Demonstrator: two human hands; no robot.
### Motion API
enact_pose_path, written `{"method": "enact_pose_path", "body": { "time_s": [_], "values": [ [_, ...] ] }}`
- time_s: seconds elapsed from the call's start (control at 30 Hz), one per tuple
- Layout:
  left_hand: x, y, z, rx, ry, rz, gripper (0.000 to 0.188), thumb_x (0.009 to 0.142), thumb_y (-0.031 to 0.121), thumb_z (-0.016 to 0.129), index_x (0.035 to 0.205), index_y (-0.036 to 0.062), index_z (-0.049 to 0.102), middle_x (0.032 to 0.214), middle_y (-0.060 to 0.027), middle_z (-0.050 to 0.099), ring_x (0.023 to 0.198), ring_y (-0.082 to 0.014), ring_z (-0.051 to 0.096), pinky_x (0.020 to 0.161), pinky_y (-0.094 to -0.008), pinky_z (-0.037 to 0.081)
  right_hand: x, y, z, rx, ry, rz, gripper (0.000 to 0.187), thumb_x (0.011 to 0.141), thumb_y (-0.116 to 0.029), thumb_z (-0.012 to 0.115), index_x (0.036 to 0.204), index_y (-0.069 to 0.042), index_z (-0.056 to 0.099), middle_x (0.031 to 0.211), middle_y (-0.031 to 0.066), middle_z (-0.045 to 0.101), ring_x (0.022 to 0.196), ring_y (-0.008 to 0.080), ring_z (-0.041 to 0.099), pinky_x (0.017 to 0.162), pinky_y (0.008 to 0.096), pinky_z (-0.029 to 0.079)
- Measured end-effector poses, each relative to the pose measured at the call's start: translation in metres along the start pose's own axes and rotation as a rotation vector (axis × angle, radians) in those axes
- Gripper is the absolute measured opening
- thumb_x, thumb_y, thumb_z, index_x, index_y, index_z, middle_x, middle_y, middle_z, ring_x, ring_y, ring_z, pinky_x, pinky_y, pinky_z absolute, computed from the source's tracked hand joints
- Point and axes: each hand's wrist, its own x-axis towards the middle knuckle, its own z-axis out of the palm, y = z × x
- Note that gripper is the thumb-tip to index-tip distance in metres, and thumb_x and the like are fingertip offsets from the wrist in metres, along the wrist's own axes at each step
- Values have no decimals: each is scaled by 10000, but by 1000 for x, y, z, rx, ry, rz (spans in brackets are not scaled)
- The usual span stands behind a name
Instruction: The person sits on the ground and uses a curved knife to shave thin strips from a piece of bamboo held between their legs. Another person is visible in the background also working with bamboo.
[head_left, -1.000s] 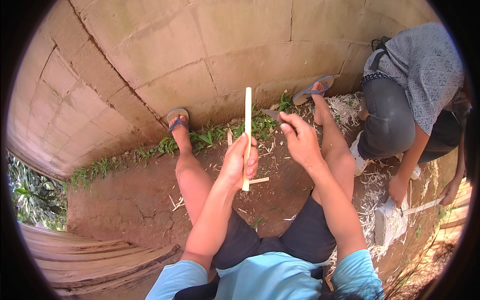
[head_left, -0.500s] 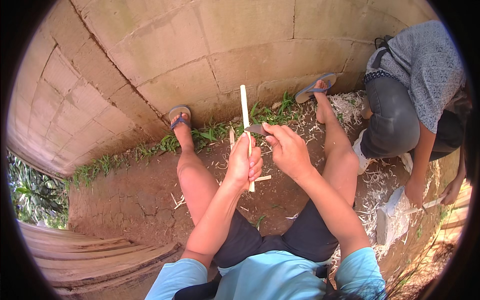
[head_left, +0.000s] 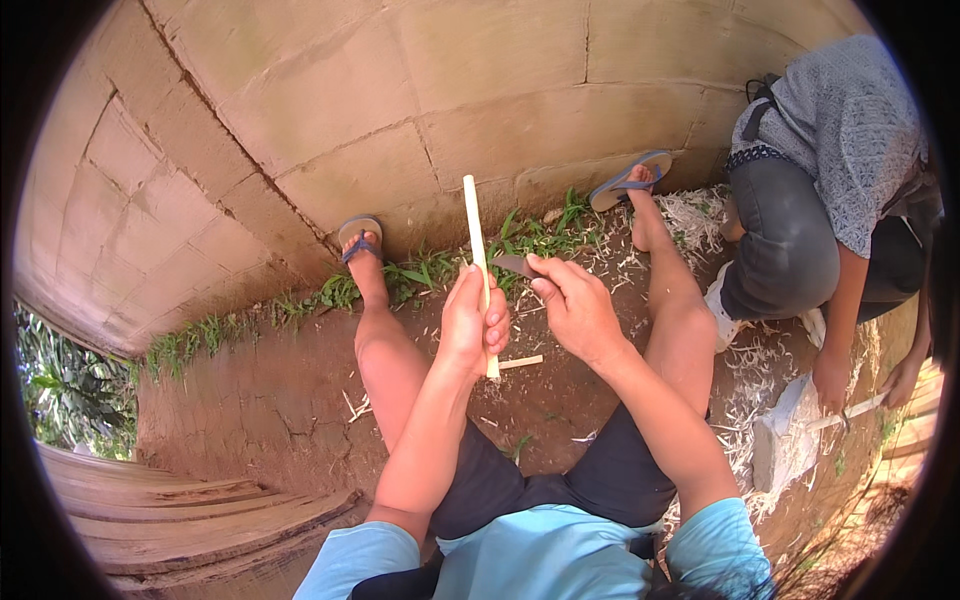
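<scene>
The left hand (head_left: 470, 325) wraps its fingers around a slim, pale-yellow wood-like stick (head_left: 474, 220), tilted further left than before, above brown earth (head_left: 230, 400). The right hand (head_left: 580, 310) grips a dark-bladed knife (head_left: 515, 265), now just beside the stick, no longer across it.

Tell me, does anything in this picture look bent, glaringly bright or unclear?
Head view: the tan block wall bows into curves within a black rounded border; head view: sunlight is strongest at lower right, on the pale brown wooden strips; head view: the long pale-yellow stick in the left hand looks clear, while the small dark knife blade in the right hand shows little surface detail.
</scene>
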Motion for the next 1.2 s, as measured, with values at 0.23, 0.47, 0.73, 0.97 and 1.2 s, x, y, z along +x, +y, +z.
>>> {"method": "enact_pose_path", "body": {
  "time_s": [0.23, 0.47, 0.73, 0.97, 1.2],
  "values": [
    [-6, 0, 1, -48, -36, -31, 306, 1034, 384, 295, 888, 150, 427, 503, 44, 312, 331, -54, 248, 280, -206, 209, -2, -8, 9, -77, 1, -54, 249, 905, -156, 580, 1147, -131, 629, 904, 111, 640, 789, 350, 637, 667, 429, 512],
    [-7, 0, 2, -77, -48, 14, 320, 1036, 397, 268, 892, 154, 420, 505, 45, 303, 331, -57, 232, 281, -208, 209, 0, -13, 15, -181, 55, -85, 250, 903, -170, 586, 1149, -155, 629, 901, 88, 630, 770, 333, 644, 633, 429, 525],
    [-25, -40, 33, 36, -329, -217, 341, 1030, 417, 281, 906, 132, 420, 512, 39, 304, 344, -72, 239, 296, -226, 236, 71, 40, -11, 90, 246, 269, 247, 957, -174, 528, 1164, -69, 613, 868, 111, 670, 779, 219, 650, 727, 327, 492],
    [3, -1, -12, -153, -103, -75, 307, 1031, 382, 315, 931, 124, 449, 548, 15, 351, 374, -80, 301, 311, -221, 273, 39, 41, -17, 114, 63, 31, 267, 947, -171, 549, 1187, -66, 602, 974, 140, 674, 892, 271, 659, 777, 354, 497],
    [1, -1, -2, -88, -119, -118, 291, 1032, 368, 326, 978, 128, 481, 549, 24, 337, 374, -68, 275, 319, -217, 246, 11, 7, 5, 74, -36, -80, 252, 930, -151, 559, 1168, -84, 609, 986, 158, 645, 890, 355, 629, 753, 403, 501]
  ]
}}
